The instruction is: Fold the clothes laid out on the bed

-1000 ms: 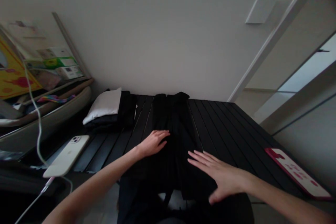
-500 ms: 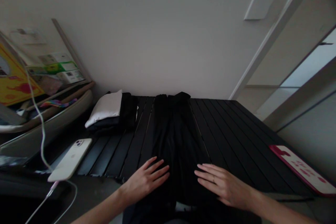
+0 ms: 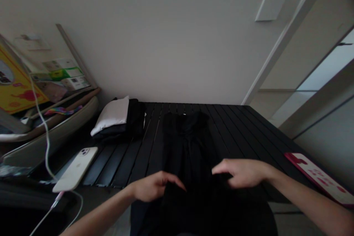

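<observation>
Both hands are down at the near end of the black cloth (image 3: pixel 184 147), one at each side of it. The left hand (image 3: pixel 151 187) has its fingers bent in, the grip narrow and closed on the cloth's edge, one finger reaching inward over the black. The right hand (image 3: pixel 243 173) is curled the same way — a narrow pinch, with cloth between fingers and thumb — though black on black hides how much is caught.

From the grip the cloth runs straight away toward the wall (image 3: pixel 171 44), creased down its middle, its far end rumpled on the slatted table (image 3: pixel 238 129). Its near part, between and just this side of the hands, is too dark to make out.

Beyond the left hand and off to its left sits a folded black pile (image 3: pixel 136 118) with a pale cloth (image 3: pixel 112 116) on top. Nearer, left of that same hand, lies a phone (image 3: pixel 76 169), back up, a white cable (image 3: pixel 56 201) in its lower end. Farther left of the grip stands a yellow box (image 3: pixel 22 84). Well to the right of the right hand — a red-and-white board (image 3: pixel 318 177) lies near the table's edge.
</observation>
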Available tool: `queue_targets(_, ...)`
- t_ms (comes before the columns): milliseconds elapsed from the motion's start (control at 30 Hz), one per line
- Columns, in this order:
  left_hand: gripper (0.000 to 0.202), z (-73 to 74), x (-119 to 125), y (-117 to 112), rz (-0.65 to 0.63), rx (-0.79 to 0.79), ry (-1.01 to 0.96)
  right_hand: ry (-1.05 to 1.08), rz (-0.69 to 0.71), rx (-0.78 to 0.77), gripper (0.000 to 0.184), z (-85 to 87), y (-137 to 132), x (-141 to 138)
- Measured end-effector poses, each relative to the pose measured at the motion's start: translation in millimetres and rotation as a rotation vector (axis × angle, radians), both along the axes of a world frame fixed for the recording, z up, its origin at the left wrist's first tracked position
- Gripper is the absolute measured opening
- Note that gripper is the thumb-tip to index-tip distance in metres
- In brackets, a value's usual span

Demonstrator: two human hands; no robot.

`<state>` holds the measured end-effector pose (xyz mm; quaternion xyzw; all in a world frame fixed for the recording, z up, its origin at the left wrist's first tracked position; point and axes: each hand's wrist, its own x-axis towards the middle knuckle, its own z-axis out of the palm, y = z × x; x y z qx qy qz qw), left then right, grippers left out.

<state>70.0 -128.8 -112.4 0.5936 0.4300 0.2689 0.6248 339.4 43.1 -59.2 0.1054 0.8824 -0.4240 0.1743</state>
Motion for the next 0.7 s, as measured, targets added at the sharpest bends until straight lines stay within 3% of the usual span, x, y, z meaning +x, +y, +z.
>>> queue_targets(100, 0.027, -22.3, -16.8, 32.0, 0.461, 0.090, 0.000, 0.079, -0.194, 0.274, 0.031, -12.2, 33.2, -11.8)
queue_targets(200, 0.028, -34.7, -33.3, 72.7, 0.652, 0.132, -0.037, 0.093, -0.299, 0.415, 0.024, -20.8, 73.4, -28.1)
queue_targets(267, 0.031, -31.2, -43.5, 103.4, 0.716, 0.197, -0.077, 0.141, -0.378, 0.482, 0.023, -18.3, 99.5, -43.1)
queue_targets(367, 0.031, -16.1, -59.4, 152.6, 0.863, 0.387, -0.039, 0.222, -0.606, 0.663, 0.030, -9.7, 129.0, -69.8)
queue_targets(467, 0.036, -9.0, -68.6, 192.5, 1.028, 0.463, 0.263, 0.251, -0.845, 0.908, 0.039, -14.7, 138.1, -95.5)
queue_targets(567, 0.060, -23.8, -60.0, 206.6, 1.130, 0.445, 0.684, 0.298, -0.893, 1.092, 0.058, -46.9, 127.6, -113.5)
queue_targets(633, 0.061, -44.0, -47.1, 202.7, 1.042, 0.491, 0.935, 0.300, -0.810, 1.094, 0.060, -80.5, 117.3, -120.3)
queue_targets(700, 0.054, -66.3, -35.0, 195.0, 0.876, 0.524, 1.120, 0.212, -0.727, 1.004, 0.059, -115.6, 110.6, -123.5)
